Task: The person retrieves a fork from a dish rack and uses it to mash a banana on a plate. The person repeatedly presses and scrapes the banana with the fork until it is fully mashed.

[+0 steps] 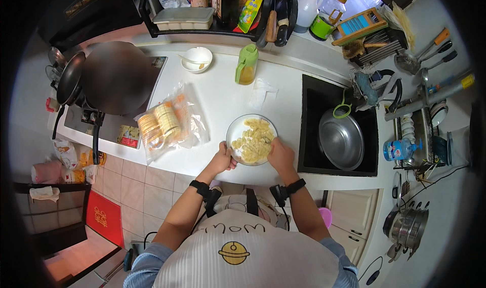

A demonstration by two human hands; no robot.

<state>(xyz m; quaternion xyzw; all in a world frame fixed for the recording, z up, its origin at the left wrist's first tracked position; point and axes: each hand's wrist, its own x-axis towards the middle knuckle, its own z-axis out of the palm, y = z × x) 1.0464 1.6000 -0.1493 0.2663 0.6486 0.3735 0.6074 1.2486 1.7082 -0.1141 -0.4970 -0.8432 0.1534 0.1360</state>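
Observation:
Just before me at the counter's front edge is a round plate (230, 133) with a clear-looking rim. Soft yellow food (253, 143), broken into lumps, covers much of it. My left hand (221, 159) grips the plate's left rim, thumb on top. At the right rim, my right hand (281, 155) is closed around what looks like a metal utensil, its tip in the food; most of it is hidden by the fingers. Left of the plate lies a clear plastic bag (193, 124) of sliced bread (167, 119).
A white bowl with a spoon (196, 56), a green-lidded jug (247, 66) and a white tissue (262, 90) are further back. On the right, a black sink (311, 136) contains a metal basin (341, 140). A pan (70, 81) stands by the hob (114, 124) at left.

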